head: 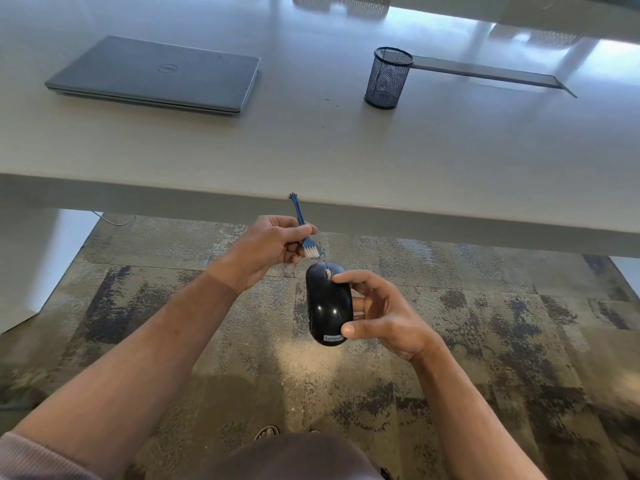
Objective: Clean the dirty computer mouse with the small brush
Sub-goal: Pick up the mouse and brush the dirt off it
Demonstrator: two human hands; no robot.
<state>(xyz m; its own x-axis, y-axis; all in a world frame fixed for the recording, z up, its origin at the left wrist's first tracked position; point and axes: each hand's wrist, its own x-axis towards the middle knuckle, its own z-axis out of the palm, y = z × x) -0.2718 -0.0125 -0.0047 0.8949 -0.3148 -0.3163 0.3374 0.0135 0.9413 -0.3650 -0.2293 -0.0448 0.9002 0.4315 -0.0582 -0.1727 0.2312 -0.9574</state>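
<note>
Left hand: raised in front of the tabletop edge, fingers curled; the small brush is pinched between thumb and fingers near its head.
Small brush: blue handle, pale bristles; the handle is tilted up and away towards the tabletop edge, its far end shaped like a tiny hand; the bristles are pointed down, just above the front tip of the mouse, and contact cannot be made out.
Right hand: the mouse is gripped from its right side, thumb laid on the rear end near the label, one fingertip set on top near the scroll wheel, the other fingers wrapped round the side and underneath.
Computer mouse: black and glossy, held in the air over the floor, below and in front of the tabletop edge; its front is pointed away from the person; a pale patch is seen at the scroll wheel; a small label reading "Lenovo" is fixed at the rear.
Tabletop: pale, wide, a few dark specks scattered on it.
Laptop: grey, closed, laid flat on the far left of the tabletop.
Mesh pen cup: dark, upright, on the far right, well apart from the laptop.
Floor: mottled carpet in grey and brown tones.
</note>
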